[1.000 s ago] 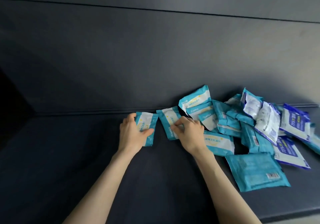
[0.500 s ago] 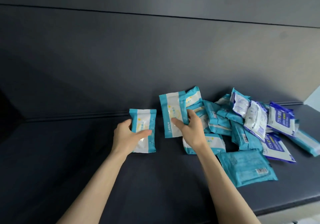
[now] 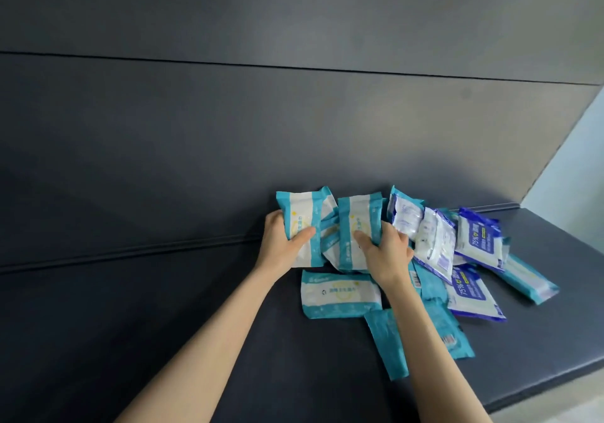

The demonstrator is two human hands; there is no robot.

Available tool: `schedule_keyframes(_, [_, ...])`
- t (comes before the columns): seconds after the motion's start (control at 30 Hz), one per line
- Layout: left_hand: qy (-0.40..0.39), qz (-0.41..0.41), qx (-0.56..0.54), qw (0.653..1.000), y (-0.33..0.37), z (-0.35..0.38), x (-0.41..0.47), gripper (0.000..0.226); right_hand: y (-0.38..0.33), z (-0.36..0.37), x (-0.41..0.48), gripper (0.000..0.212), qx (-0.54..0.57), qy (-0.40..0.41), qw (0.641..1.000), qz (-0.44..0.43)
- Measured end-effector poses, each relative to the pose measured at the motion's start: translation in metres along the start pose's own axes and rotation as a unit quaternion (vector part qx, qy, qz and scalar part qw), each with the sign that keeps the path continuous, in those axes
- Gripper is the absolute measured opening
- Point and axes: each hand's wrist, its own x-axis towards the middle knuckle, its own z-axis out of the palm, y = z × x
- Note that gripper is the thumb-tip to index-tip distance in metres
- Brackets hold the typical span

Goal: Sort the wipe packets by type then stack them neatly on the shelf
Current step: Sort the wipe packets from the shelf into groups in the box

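1. My left grip (image 3: 280,246) pinches a teal-and-white packet (image 3: 302,223), with the thumb across its printed front and the fingers behind it.
2. That packet stands on end at the left edge of the pile (image 3: 434,259). I cannot tell whether its lower end touches the shelf (image 3: 163,308).
3. My right grip (image 3: 385,252) pinches a second teal-and-white packet (image 3: 358,226) in the same way, thumb on the front and fingers wrapped round its right side.
4. The two held packets are side by side, both upright with their fronts toward me. A crumpled teal packet (image 3: 328,229) shows in the gap between them.
5. A flat packet (image 3: 340,295) of the same teal-and-white kind lies crosswise on the shelf just below my grips, face up.
6. A face-down teal packet (image 3: 387,341) lies near it, partly under my right forearm.
7. To the right, the pile mixes types. Two blue packets (image 3: 478,239) marked 75% overlap pale packets (image 3: 434,243) that are turned over, and more teal ones lie beneath them.
8. One teal packet (image 3: 526,279) sticks out at the far right edge of the pile.
9. The pile lies close against the dark back panel (image 3: 228,128).
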Motion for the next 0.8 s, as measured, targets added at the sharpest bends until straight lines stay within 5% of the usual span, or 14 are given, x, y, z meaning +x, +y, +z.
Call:
schedule_keyframes(0.33, [0.047, -0.063, 0.021, 0.997, -0.009, -0.004, 0.007, 0.047, 0.006, 0.014, 0.004, 0.032, -0.151, -0.028, 0.984, -0.095])
schedule_keyframes(0.47, [-0.020, -0.123, -0.030, 0.992, -0.012, -0.011, 0.003, 0.024, 0.002, 0.019, 0.002, 0.029, -0.097, -0.044, 0.986, -0.126])
schedule_keyframes(0.6, [-0.088, -0.131, -0.072, 0.985, -0.003, -0.012, 0.000, 0.031, 0.001, 0.026, 0.001, 0.028, -0.080, -0.064, 0.984, -0.143])
schedule_keyframes(0.8, [-0.036, -0.161, -0.142, 0.976, -0.010, -0.011, -0.011, 0.040, -0.004, 0.027, -0.003, 0.018, 0.004, -0.080, 0.980, -0.180])
